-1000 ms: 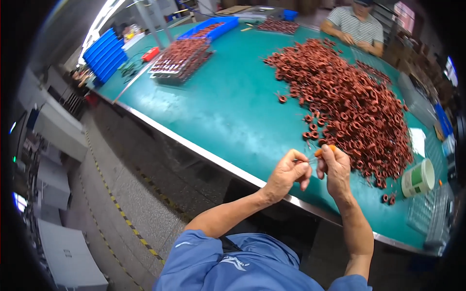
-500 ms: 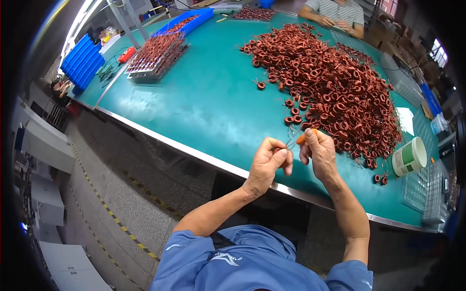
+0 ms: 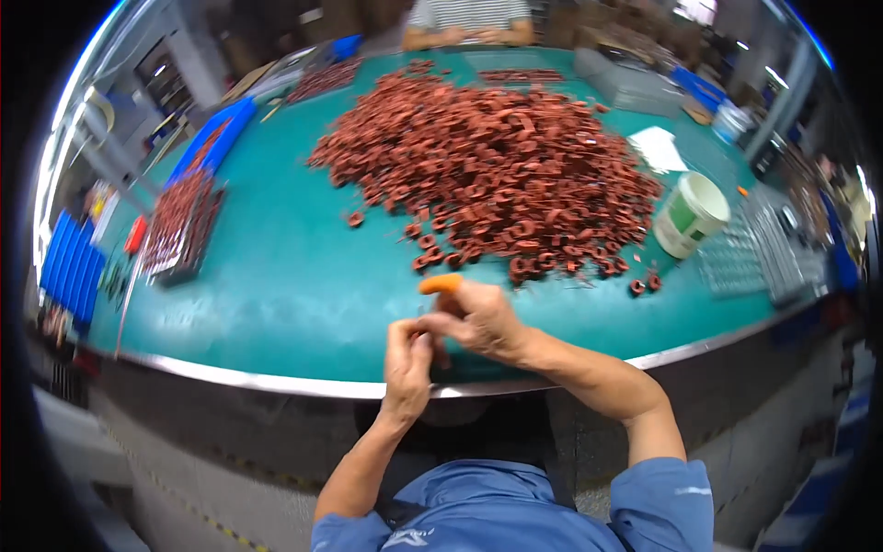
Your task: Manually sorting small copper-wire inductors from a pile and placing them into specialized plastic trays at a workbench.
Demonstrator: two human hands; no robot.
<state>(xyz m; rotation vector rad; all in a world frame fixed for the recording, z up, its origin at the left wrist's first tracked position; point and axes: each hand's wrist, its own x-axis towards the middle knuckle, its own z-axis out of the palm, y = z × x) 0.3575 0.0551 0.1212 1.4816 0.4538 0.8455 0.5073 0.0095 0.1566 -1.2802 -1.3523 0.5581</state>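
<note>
The small coil ring, one of the reddish-brown wound rings, is being worked just above the near steel edge of the table, pinched between the two hands, though the fingers are hiding nearly all of it and its exact shape cannot be told. The left hand is curling its fingertips inward and pressing them against the right hand, whose forefinger is wearing an orange finger cot and pointing left while its other fingers are closing around the piece. Judging by the loose ones nearby, such a ring is likely light and stiff, with fine wire that could snag or bend, so gripping it by the outer rim with the rubber-tipped finger is probably giving the surest hold. Just beyond the hands, the big heap of rings is spreading across the green table, with a few strays lying near its front edge. To the right of the heap a white tub with a green label is lying tilted, and a white sheet of paper is resting farther back. On the left a dark tray of sorted rings is sitting beside blue bins. Across the table another person's forearms are resting on the far edge.
</note>
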